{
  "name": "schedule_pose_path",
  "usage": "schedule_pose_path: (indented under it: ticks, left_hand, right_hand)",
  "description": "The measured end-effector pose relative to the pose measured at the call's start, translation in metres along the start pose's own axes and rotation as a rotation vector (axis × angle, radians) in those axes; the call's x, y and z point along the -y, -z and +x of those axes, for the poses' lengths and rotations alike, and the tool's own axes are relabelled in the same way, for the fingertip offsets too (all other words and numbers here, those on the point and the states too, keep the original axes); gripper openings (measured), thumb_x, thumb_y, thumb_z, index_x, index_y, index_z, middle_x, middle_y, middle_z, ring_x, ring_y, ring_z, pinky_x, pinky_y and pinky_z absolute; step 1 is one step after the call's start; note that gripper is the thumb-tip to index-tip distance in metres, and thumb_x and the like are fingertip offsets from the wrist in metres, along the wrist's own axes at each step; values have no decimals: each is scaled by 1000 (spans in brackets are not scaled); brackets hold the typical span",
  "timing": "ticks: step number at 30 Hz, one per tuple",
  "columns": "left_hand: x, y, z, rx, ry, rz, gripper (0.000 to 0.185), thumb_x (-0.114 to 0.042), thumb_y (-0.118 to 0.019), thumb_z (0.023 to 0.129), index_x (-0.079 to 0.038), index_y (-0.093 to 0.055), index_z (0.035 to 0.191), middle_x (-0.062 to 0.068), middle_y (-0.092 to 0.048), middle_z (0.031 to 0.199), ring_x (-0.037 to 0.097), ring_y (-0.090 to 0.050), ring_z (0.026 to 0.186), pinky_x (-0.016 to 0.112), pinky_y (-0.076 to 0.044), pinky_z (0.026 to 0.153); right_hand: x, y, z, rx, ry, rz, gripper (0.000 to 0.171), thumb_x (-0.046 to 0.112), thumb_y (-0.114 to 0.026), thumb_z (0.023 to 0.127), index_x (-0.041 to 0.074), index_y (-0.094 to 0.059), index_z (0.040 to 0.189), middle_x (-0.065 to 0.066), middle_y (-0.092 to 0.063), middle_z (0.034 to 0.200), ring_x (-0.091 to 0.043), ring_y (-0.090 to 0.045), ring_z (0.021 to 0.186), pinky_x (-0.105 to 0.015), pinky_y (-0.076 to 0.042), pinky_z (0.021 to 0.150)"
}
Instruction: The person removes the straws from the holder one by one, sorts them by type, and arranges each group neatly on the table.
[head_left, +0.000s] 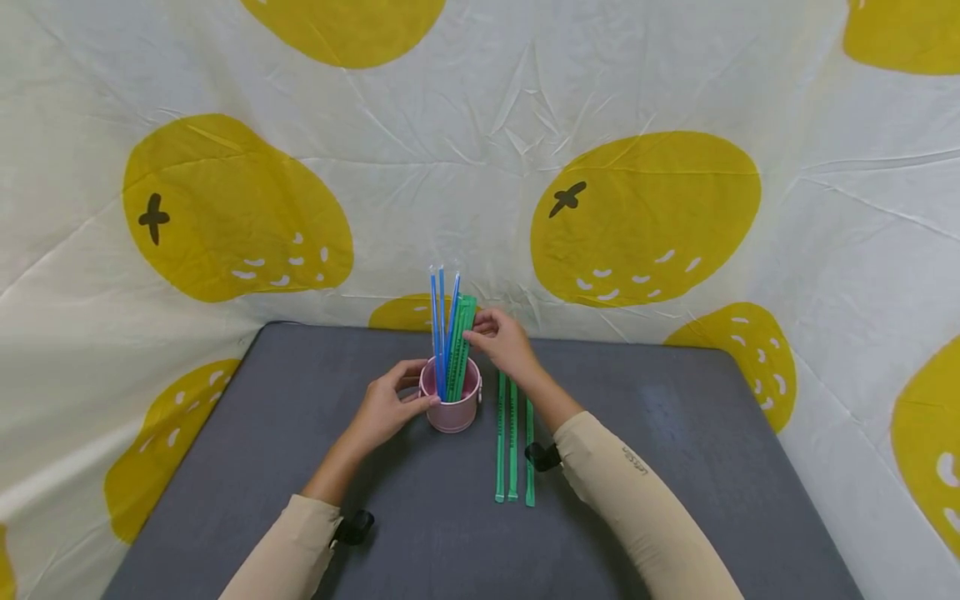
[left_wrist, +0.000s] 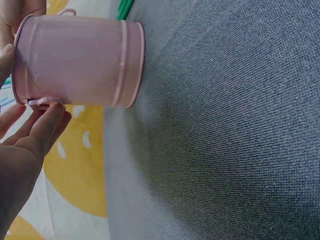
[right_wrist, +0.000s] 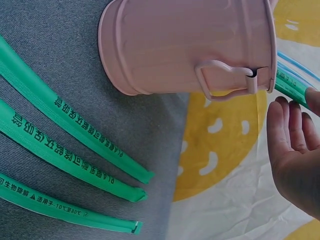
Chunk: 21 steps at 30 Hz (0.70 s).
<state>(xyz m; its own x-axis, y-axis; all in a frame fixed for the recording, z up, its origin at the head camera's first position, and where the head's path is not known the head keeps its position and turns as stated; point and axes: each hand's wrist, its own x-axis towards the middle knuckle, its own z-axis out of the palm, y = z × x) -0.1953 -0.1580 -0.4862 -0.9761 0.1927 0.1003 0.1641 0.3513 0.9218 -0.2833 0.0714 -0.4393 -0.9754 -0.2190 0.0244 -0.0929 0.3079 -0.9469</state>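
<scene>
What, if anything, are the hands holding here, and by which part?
The left hand grips the pink bucket by its side near the rim; the right hand pinches at least one green-wrapped straw partway up, above the rim.

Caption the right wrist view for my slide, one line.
Right hand holding green straw packets in a pink pail, three more green packets lying on the gray tabletop.

A curtained-off, booth-like nook is being suggested by the white cloth (head_left: pixel 450 108) with big yellow fruit shapes (head_left: pixel 645 225), by which the grey, fabric-covered tabletop (head_left: pixel 697 442) is being enclosed at the back and sides, while anything beyond is being hidden.
</scene>
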Motion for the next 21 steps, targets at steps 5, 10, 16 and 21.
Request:
schedule_pose_path:
  ticks: [5, 10, 16, 21]
  left_hand:
    - [2, 0, 0, -3, 6, -6, 63, -27, -86, 85, -15, -59, 141, 16, -67, 134, 38, -68, 120, 51, -58, 98]
    - [1, 1, 0, -2, 14, -4, 62, -27, -86, 86, -15, -59, 141, 16, -67, 134, 37, -68, 121, 50, -58, 98]
    - [-1, 1, 0, -1, 19, 1, 62, -25, -86, 86, -15, -59, 140, 16, -66, 134, 38, -67, 121, 51, -58, 98]
    - [-1, 1, 0, -2, 22, -6, 61, -25, -86, 86, -14, -60, 139, 17, -67, 133, 38, -68, 121, 51, -58, 98]
  right_hand:
    - [-2, -2, 0, -1, 4, 12, 31, 9, -74, 96, -5, -61, 120, -24, -70, 109, -39, -72, 98, -48, -64, 82]
    - [-2, -2, 1, -10, 16, 34, 29, 5, -72, 96, -7, -60, 119, -23, -69, 105, -42, -71, 96, -34, -65, 73]
    - [6, 4, 1, -32, 28, 58, 26, 4, -72, 96, -5, -60, 117, -20, -66, 103, -39, -71, 93, -33, -65, 71]
    - [17, 14, 2, -39, 45, 70, 26, 5, -71, 97, -4, -60, 119, -16, -65, 101, -41, -70, 94, -33, -65, 73]
